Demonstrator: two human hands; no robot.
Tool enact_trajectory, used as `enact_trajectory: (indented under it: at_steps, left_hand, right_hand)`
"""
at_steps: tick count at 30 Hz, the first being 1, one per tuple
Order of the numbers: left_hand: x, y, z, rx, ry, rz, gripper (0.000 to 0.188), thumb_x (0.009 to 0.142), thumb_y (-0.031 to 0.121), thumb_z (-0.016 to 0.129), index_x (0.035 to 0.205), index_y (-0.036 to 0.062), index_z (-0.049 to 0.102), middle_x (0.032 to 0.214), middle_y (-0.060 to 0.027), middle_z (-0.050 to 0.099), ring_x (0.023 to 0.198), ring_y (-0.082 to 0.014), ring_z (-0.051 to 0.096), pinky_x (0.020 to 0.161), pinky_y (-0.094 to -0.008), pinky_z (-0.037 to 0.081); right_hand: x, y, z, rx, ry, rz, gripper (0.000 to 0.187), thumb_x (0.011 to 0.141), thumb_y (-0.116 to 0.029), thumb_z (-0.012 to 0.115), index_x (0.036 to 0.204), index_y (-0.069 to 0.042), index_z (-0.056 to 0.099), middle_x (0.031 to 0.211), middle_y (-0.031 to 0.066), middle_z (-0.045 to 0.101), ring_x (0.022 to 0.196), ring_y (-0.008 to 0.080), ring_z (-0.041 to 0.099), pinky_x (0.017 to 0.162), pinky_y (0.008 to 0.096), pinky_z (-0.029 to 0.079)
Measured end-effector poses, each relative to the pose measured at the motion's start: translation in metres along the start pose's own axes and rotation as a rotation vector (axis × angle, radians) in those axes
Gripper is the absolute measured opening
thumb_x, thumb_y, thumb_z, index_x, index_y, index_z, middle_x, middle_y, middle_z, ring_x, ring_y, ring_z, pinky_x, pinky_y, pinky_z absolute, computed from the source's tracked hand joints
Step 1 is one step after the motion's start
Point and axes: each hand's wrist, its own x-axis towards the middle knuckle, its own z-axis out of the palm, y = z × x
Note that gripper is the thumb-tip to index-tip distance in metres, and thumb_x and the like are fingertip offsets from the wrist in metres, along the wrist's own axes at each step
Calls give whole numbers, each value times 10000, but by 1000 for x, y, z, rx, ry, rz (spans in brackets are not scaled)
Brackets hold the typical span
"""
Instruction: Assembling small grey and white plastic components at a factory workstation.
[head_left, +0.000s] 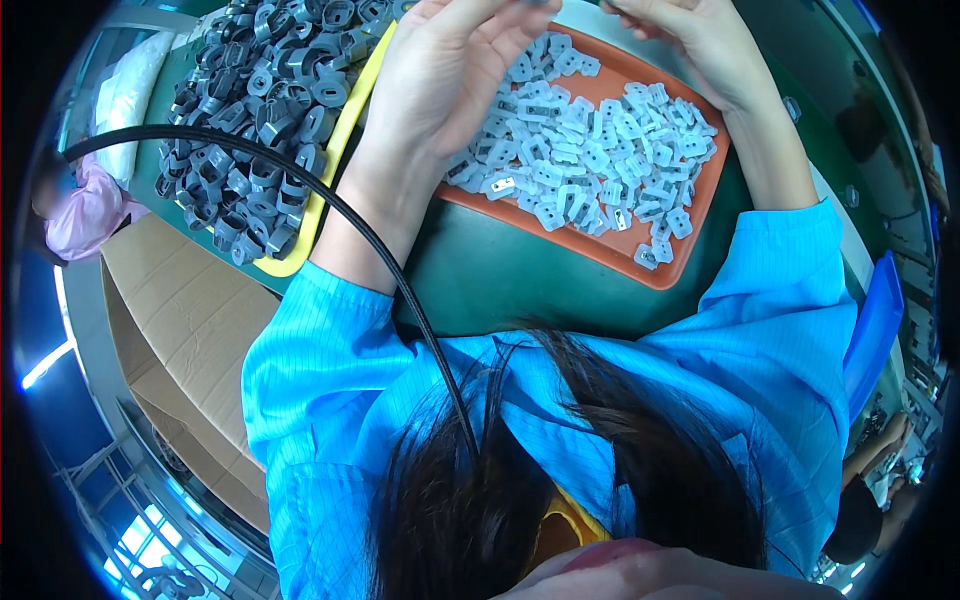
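Note:
My left hand (440, 85) is raised at the top edge, over the left end of an orange tray (585, 252). Its fingers are curled around something dark, mostly cut off by the picture's edge, so I cannot make out what it is. Above the tray's far right part is my right hand (690, 42), its fingertips pinched together at the top edge; what they hold is too small and too cut off to name. The tray contains many small translucent whitish plastic parts (570, 150) with holes, a few showing a metallic piece.
To the left, a yellow-rimmed tray (287, 262) is heaped with dark grey plastic housings (285, 90). Both trays stand on a green tabletop (480, 250). A black cable (345, 208) crosses my left forearm. A cardboard box (190, 310) and a person in pink (88, 215) are further left.

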Motion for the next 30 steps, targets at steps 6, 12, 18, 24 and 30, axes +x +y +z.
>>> enact_trajectory:
  at_steps: [6,12,18,24,30]
  left_hand:
    - [0,3,-26,176,-6,20,329,1032,103,614,1325,-44,581,1213,-141,691,1074,-190,654,961,-311,511]
    - [14,1,-19,125,-100,24,325,1053,89,574,1350,-43,574,1182,-115,672,1057,-181,636,963,-304,502]
    - [12,-2,-24,77,-100,-2,349,1068,87,538,1389,-51,541,1192,-124,652,1150,-205,620,1031,-331,506]
    - [5,4,-12,243,-113,1,484,961,-52,579,1436,-88,495,1259,-144,615,1221,-229,607,1069,-334,501]
    - [-1,-21,-10,941,-67,448,431,882,-35,713,1301,-49,612,1195,-136,649,1105,-234,679,937,-314,569]
  right_hand:
    - [17,30,-24,-990,356,-226,235,843,-145,771,1003,10,697,821,111,718,746,220,655,694,334,522]
    - [-11,-3,5,-1195,304,-620,124,817,-145,759,866,-41,713,891,92,644,862,291,602,745,389,500]
    - [-33,5,47,-1473,57,-721,135,821,-157,757,843,-33,707,841,85,584,862,287,553,762,373,482]
    - [-27,12,37,-1289,6,-714,154,822,-121,771,887,11,723,862,115,641,867,256,603,761,339,501]
    - [-24,-10,39,-379,34,-51,170,904,-134,805,924,18,733,814,19,710,707,50,614,638,207,491]
